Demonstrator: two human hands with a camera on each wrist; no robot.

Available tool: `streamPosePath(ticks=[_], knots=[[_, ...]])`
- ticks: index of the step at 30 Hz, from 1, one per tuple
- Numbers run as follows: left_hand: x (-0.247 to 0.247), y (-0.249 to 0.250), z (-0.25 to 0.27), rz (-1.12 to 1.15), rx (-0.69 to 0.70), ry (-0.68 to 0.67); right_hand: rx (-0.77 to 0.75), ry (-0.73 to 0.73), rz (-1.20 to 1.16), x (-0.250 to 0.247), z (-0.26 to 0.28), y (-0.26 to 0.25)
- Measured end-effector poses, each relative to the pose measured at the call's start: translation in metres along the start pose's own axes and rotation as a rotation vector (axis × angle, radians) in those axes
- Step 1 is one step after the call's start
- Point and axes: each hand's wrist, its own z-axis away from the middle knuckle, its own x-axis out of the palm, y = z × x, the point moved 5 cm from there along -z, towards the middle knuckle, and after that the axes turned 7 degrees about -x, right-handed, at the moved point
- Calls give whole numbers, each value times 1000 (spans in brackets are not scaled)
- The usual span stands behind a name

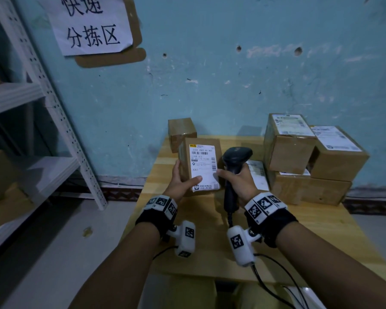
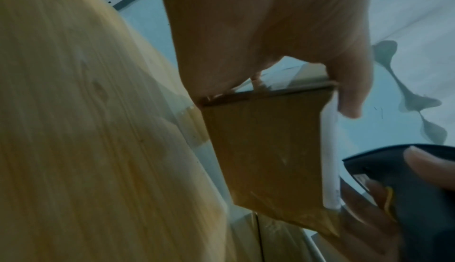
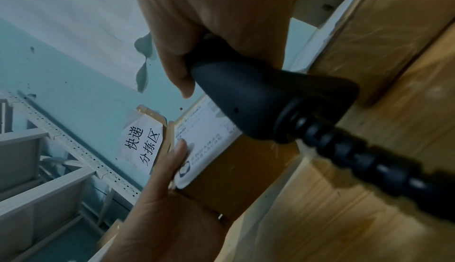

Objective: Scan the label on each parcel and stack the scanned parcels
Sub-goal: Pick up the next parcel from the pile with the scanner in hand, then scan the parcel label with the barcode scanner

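Note:
A small brown parcel [image 1: 201, 166] stands tilted above the wooden table [image 1: 201, 248], its white label [image 1: 202, 167] facing me. My left hand [image 1: 183, 181] grips its lower left corner, thumb across the label; the left wrist view shows the parcel [image 2: 265, 149] from its side. My right hand [image 1: 236, 177] holds a black barcode scanner [image 1: 234, 166] by the handle, its thumb touching the label's right edge. The scanner [image 3: 258, 99] head sits just right of the parcel [image 3: 234, 172]. Its cable [image 3: 369, 161] runs back toward me.
Three labelled cardboard parcels [image 1: 310, 157] are stacked at the table's back right. Another small box [image 1: 181, 132] stands behind the held parcel against the blue wall. A white metal shelf rack [image 1: 31, 130] stands on the left. A paper sign [image 1: 91, 23] hangs on the wall.

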Motion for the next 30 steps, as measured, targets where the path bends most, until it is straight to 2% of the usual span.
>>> streamPosePath(ticks=[4, 19, 23, 26, 30], knots=[[2, 3, 3, 1, 14, 12, 17, 60, -20, -3, 0, 1], [0, 7, 1, 53, 16, 31, -7, 44, -145, -3, 9, -16], [-3, 10, -3, 77, 10, 55, -39, 66, -106, -5, 15, -23], [-3, 9, -8, 61, -12, 54, -68, 13, -84, 1, 25, -35], [-2, 4, -13, 29, -29, 55, -11, -84, -57, 13, 34, -39]])
